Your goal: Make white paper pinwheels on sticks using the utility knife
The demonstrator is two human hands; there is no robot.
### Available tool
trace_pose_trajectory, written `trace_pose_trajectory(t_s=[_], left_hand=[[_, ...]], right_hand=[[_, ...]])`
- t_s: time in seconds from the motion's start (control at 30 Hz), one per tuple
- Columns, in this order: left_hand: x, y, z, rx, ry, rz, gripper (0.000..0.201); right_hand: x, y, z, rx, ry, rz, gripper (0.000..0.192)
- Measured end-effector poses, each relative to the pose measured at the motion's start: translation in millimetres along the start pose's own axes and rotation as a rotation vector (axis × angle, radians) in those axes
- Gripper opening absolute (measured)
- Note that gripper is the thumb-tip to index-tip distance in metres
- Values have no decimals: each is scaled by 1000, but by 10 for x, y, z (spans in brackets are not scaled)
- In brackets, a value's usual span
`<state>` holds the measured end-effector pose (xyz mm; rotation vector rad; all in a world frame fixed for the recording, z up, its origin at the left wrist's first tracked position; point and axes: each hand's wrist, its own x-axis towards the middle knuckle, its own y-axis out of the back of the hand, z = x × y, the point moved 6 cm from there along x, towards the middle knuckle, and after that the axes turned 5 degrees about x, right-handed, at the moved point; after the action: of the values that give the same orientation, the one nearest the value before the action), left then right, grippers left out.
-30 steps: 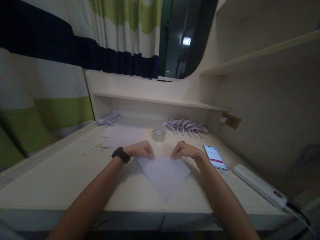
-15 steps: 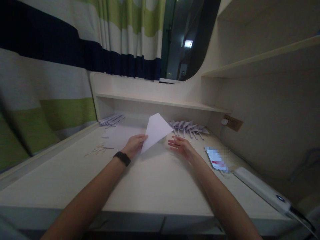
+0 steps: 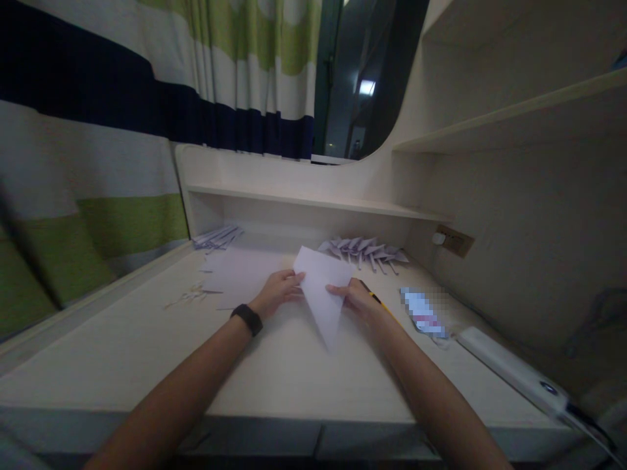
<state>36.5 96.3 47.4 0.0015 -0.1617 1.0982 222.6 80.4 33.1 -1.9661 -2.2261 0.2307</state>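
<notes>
A folded sheet of white paper [image 3: 323,274], kite-shaped and pointing down toward me, hangs just over the desk between my hands. My left hand [image 3: 281,287], with a black band on its wrist, pinches the paper's left edge. On the right edge, my right hand [image 3: 356,297] grips it with the thumb lying on top. A thin yellow-and-black tool [image 3: 375,297] shows beside my right hand, partly covered by it; its kind and whether it touches the hand I cannot tell. Flat white sheets [image 3: 245,264] lie beyond my left hand.
Folded paper pinwheels [image 3: 365,251] stand in a row at the back right. Rolled paper sticks [image 3: 218,236] are piled at the back left, near small thin pieces [image 3: 189,295]. A phone [image 3: 424,312] and a white power strip [image 3: 512,362] lie to the right, below a shelf [image 3: 514,111].
My right hand has closed on the paper's right edge. The paper has turned so its point faces me and has come lower. The yellow-and-black tool has come into sight.
</notes>
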Motion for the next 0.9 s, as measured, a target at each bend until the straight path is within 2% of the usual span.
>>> trace_pose_trajectory(t_s=[0.1,0.3,0.67,0.9], left_hand=[[10,165,31,113,12,61,36],[25,240,-46,238,79,-32,30],[13,257,-14,163,60,-145,28],[10,256,0,140,61,-196,27]], right_hand=[[-13,23,19,-65,-48,-39,44],[4,72,38,-89,-76,-37,34],[-71,19,-45,-5,-67,-149,31],[-39,61,-33,-21,-41,-131,37]])
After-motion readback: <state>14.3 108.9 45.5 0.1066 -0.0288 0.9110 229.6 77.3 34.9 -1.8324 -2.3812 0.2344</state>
